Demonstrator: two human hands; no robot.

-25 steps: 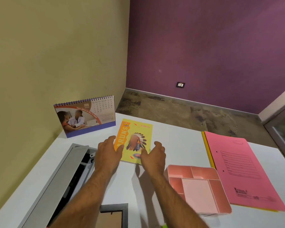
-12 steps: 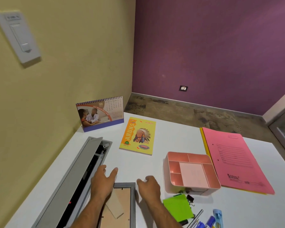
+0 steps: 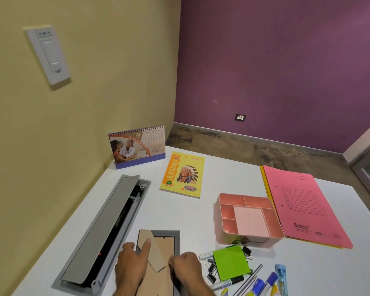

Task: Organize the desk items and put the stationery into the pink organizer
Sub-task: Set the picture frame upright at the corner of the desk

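At the bottom centre, both hands are pressing on the face-down picture frame [image 3: 158,261], left hand [image 3: 130,268] fingers spread flat, right hand [image 3: 186,270] fingers curled on its edge; it is probably rigid, light, fragile, best gripped by its side rails.

pink organizer [image 3: 249,218]: glossy plastic | desk [image 3: 201,210]: smooth matt white | folder [image 3: 303,206]: paper

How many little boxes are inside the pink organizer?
5 in the pink organizer: one big middle, two along the far side, two on the left. The right strip may be another.
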